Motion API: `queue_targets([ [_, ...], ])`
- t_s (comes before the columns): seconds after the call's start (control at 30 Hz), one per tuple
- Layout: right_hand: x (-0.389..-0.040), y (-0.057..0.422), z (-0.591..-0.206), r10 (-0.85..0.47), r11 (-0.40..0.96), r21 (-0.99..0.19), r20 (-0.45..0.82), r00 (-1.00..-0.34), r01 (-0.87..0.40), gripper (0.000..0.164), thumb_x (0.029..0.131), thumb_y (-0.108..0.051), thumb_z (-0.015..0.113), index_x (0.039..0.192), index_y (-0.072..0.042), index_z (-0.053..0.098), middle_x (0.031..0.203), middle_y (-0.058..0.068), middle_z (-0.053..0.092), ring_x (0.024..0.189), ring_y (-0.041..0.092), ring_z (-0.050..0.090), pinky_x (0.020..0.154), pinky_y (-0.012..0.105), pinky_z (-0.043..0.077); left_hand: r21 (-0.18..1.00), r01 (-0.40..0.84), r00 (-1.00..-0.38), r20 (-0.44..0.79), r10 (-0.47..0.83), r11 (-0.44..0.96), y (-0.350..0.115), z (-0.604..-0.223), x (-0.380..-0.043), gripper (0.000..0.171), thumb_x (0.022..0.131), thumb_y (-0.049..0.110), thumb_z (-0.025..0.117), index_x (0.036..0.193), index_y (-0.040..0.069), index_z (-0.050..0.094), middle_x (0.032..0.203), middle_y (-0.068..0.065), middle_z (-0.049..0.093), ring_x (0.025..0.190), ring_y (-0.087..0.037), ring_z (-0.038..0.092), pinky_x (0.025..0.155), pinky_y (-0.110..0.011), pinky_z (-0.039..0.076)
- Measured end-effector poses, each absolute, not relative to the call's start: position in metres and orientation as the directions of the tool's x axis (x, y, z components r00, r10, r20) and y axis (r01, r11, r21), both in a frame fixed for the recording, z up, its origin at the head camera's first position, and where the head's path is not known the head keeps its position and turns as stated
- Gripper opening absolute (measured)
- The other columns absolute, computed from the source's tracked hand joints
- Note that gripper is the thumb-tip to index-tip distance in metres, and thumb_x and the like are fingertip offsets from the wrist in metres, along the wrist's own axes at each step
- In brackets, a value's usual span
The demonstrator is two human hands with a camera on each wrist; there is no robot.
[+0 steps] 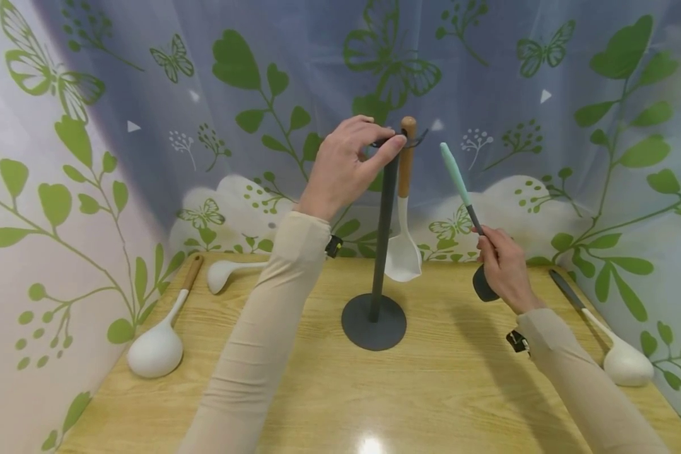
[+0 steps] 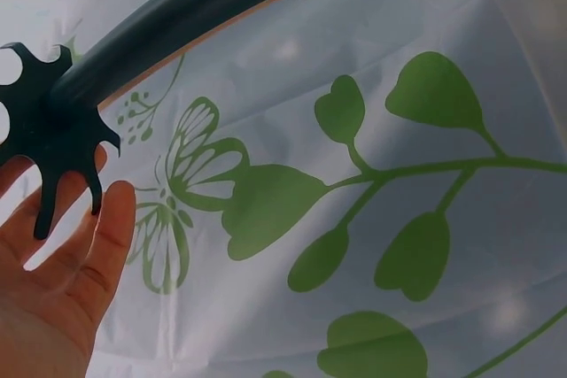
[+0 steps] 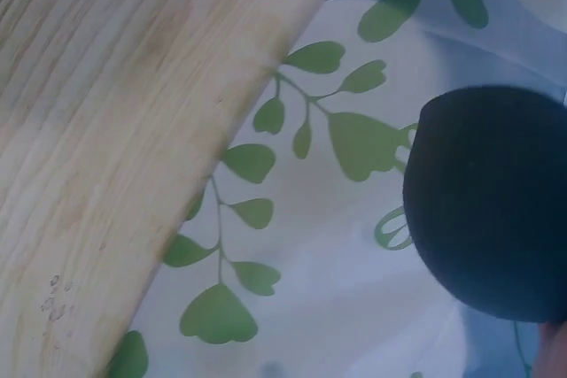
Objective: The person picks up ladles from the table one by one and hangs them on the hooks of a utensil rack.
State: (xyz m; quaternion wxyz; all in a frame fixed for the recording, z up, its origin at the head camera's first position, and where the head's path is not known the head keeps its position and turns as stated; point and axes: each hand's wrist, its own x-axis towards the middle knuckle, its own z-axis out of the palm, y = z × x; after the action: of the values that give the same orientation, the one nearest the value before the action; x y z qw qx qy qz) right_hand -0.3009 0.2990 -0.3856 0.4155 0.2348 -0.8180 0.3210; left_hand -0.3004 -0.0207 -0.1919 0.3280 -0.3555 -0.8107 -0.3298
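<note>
At the top of a dark utensil stand (image 1: 381,252), my left hand (image 1: 349,161) pinches the hook ring (image 2: 53,139) between thumb and fingers. In the left wrist view its fingers reach behind the hooks. A white ladle (image 1: 403,257) with a wooden handle hangs from the stand's right side. My right hand (image 1: 505,268), right of the stand, grips a ladle by its grey shaft (image 1: 475,219), raised over the table. Its mint handle (image 1: 454,171) points up and its dark bowl (image 3: 492,205) is lowest, partly behind the hand in the head view.
On the wooden table (image 1: 318,403) lie a white ladle (image 1: 156,349) with a wooden handle at left, another white ladle (image 1: 221,275) behind it, partly hidden by my left arm, and a white ladle (image 1: 627,364) with a dark handle at right. A leaf-patterned curtain (image 1: 295,57) surrounds the table.
</note>
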Motion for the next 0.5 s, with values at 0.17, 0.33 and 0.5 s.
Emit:
queue_targets([
  [0.17,-0.298,0.295,-0.381,-0.123,0.672,-0.307,0.851,-0.510,-0.674,0.026,0.094,0.003,0.052,0.116,-0.003,0.065,0.074,0.009,0.055,0.056,0.009,0.051,0.047,0.017,0.041,0.297,0.794,-0.523,0.778,0.348,0.530,-0.020,-0.192,-0.299,0.038,0.094,0.046,0.053,0.110,0.017,0.071,0.113,0.001,0.069,0.125,-0.003,0.039,0.081,-0.028,0.051],
  [0.33,-0.294,0.290,-0.374,-0.121,0.651,-0.295,0.869,-0.479,-0.700,0.028,0.093,0.006,0.052,0.116,-0.002,0.066,0.073,0.010,0.056,0.055,0.009,0.049,0.046,0.017,0.040,0.329,0.799,-0.530,0.781,0.331,0.503,-0.020,-0.192,-0.299,0.037,0.093,0.046,0.055,0.109,0.017,0.072,0.117,0.001,0.067,0.125,0.000,0.038,0.088,-0.026,0.049],
  [0.5,-0.292,0.284,-0.369,-0.112,0.627,-0.281,0.891,-0.441,-0.727,0.030,0.089,0.011,0.056,0.114,-0.001,0.067,0.072,0.011,0.056,0.054,0.011,0.049,0.046,0.018,0.039,0.379,0.803,-0.549,0.770,0.324,0.460,-0.019,-0.192,-0.299,0.034,0.093,0.043,0.055,0.108,0.018,0.073,0.117,0.001,0.068,0.126,0.002,0.036,0.093,-0.023,0.045],
])
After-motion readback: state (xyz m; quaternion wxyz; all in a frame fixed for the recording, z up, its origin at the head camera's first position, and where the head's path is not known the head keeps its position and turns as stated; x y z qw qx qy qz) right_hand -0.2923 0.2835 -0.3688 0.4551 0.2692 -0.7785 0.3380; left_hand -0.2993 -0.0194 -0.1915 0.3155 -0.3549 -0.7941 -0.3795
